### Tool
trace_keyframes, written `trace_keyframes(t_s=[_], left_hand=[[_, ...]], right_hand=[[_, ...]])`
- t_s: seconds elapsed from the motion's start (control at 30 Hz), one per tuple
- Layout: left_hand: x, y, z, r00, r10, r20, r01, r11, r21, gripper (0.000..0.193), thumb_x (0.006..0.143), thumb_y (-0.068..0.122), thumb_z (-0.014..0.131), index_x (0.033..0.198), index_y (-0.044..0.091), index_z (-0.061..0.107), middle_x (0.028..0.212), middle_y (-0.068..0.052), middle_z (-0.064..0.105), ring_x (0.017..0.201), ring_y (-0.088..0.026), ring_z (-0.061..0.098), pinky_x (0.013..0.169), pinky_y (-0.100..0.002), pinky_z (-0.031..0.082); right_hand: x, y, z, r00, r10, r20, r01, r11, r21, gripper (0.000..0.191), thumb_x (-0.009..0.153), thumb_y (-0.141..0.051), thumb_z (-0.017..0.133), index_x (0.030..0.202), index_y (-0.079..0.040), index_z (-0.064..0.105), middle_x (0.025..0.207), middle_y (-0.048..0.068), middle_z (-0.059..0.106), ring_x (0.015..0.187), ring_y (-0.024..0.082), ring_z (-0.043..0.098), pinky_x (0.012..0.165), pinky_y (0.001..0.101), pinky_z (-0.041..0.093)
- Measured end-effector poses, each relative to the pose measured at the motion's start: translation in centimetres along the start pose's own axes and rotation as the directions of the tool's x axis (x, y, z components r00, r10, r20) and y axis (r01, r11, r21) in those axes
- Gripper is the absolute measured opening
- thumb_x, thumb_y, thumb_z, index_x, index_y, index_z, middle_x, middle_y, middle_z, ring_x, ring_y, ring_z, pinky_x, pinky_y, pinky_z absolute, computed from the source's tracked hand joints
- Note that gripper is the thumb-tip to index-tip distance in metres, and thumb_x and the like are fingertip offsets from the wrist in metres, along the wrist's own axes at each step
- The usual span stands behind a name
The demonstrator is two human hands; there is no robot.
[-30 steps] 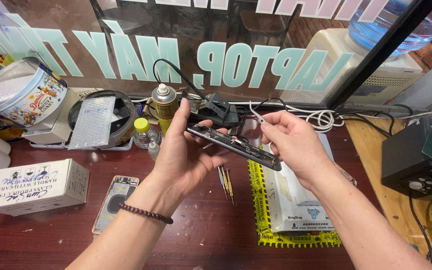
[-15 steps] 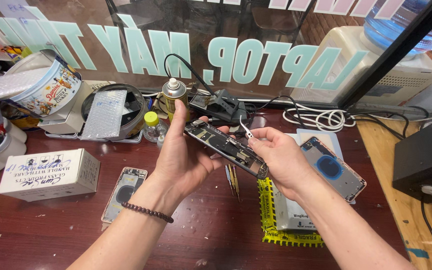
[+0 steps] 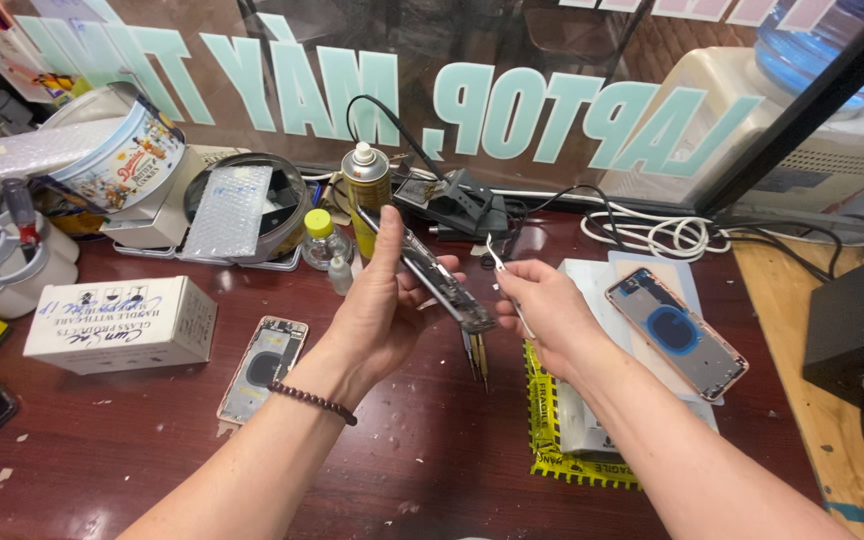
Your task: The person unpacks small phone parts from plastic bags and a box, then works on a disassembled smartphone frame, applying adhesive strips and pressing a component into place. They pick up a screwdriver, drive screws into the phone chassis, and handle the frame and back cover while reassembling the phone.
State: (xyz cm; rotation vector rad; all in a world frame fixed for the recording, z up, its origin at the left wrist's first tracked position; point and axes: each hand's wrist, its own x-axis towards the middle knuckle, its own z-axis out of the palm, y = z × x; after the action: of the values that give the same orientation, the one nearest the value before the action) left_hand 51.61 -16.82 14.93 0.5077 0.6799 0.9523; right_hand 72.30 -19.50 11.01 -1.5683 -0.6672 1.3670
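- the phone frame (image 3: 432,275), a stripped dark handset body, is up off the desk in the left hand (image 3: 382,310), held edge-on and slanting from near the spray can down toward the right hand
- against half a second ago it stands steeper and closer to the camera; a second ago it lay nearly flat between both hands, so it has been tipped up for a look along its edge
- left fingers are curled shut round the frame, thumb along the upper side, the rest underneath
- the right hand (image 3: 542,310) has let go of the frame's lower end and now pinches only a pair of tweezers (image 3: 504,275), tips pointing up and just beside the frame's lower corner; whether they touch it cannot be told
- judged from this, the work has gone from two-handed turning to one hand holding steady and the other bringing a fine tool in
- on the desk (image 3: 422,470) below lie thin tools (image 3: 477,355), a yellow-edged mat (image 3: 552,450) with a white pouch on it, and to the right a pink back housing (image 3: 677,335) on a pale sheet
- left of the wrist lies a second back housing (image 3: 262,365), then a white box (image 3: 122,320)
- behind stand the spray can (image 3: 367,190), a small yellow-capped bottle (image 3: 322,238) and a black stand with cables (image 3: 457,200)
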Motion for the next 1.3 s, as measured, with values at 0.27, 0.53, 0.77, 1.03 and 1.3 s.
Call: trace_keyframes(t_s=[0.27, 0.53, 0.77, 1.03, 1.3], left_hand=[[-1.9, 1.4, -5.0, 0.936, -0.233, -0.262, 0.249, 0.968, 0.03, 0.089, 0.082, 0.082, 0.042, 0.138, 0.013, 0.052, 0.115, -0.019, 0.066, 0.096, -0.032, 0.07, 0.079, -0.052, 0.062], [-3.3, 1.8, -9.1, 0.929, -0.25, -0.275, 0.25, 0.968, -0.034, 0.06, 0.093, 0.064, 0.049, 0.123, 0.013, 0.059, 0.105, -0.014, 0.066, 0.087, -0.029, 0.071, 0.07, -0.049, 0.062], [-3.5, 2.7, -9.5, 0.954, -0.232, -0.191, 0.244, 0.969, 0.044, 0.052, 0.091, 0.058, 0.064, 0.117, 0.013, 0.066, 0.105, -0.009, 0.071, 0.084, -0.022, 0.074, 0.062, -0.039, 0.064], [-3.5, 3.2, -7.4, 0.965, -0.256, -0.063, 0.256, 0.967, 0.002, 0.045, 0.092, 0.051, 0.062, 0.115, 0.012, 0.069, 0.102, -0.009, 0.074, 0.088, -0.024, 0.075, 0.062, -0.039, 0.065], [-2.3, 3.5, -4.0, 0.967, -0.243, 0.072, 0.242, 0.97, 0.023, 0.045, 0.095, 0.046, 0.06, 0.119, 0.009, 0.069, 0.108, -0.009, 0.074, 0.095, -0.025, 0.075, 0.07, -0.041, 0.065]], right_hand=[[7.6, 12.0, -1.1, 0.922, 0.276, -0.272, -0.356, 0.88, -0.315, 0.014, 0.09, -0.005, 0.064, 0.102, 0.002, 0.067, 0.084, 0.013, 0.066, 0.067, 0.024, 0.064, 0.052, 0.0389, 0.048], [6.8, 13.9, -0.7, 0.948, -0.219, -0.231, -0.086, 0.523, -0.848, 0.025, 0.083, -0.025, 0.076, 0.101, -0.008, 0.073, 0.095, 0.017, 0.075, 0.095, 0.037, 0.071, 0.085, 0.0482, 0.054], [8.6, 14.2, 1.4, 0.985, -0.101, -0.137, -0.102, 0.294, -0.95, 0.033, 0.083, -0.038, 0.082, 0.09, -0.006, 0.078, 0.096, 0.02, 0.077, 0.097, 0.037, 0.074, 0.087, 0.0465, 0.057], [7.0, 13.7, 1.4, 0.955, -0.278, -0.104, 0.08, 0.578, -0.812, 0.026, 0.085, -0.024, 0.078, 0.099, -0.004, 0.07, 0.088, 0.013, 0.076, 0.083, 0.028, 0.073, 0.078, 0.0408, 0.056], [-1.0, 5.4, 2.5, 0.918, -0.397, -0.012, 0.362, 0.849, -0.383, 0.011, 0.096, -0.012, 0.065, 0.104, -0.005, 0.063, 0.095, 0.005, 0.074, 0.082, 0.011, 0.071, 0.068, 0.0272, 0.061]])
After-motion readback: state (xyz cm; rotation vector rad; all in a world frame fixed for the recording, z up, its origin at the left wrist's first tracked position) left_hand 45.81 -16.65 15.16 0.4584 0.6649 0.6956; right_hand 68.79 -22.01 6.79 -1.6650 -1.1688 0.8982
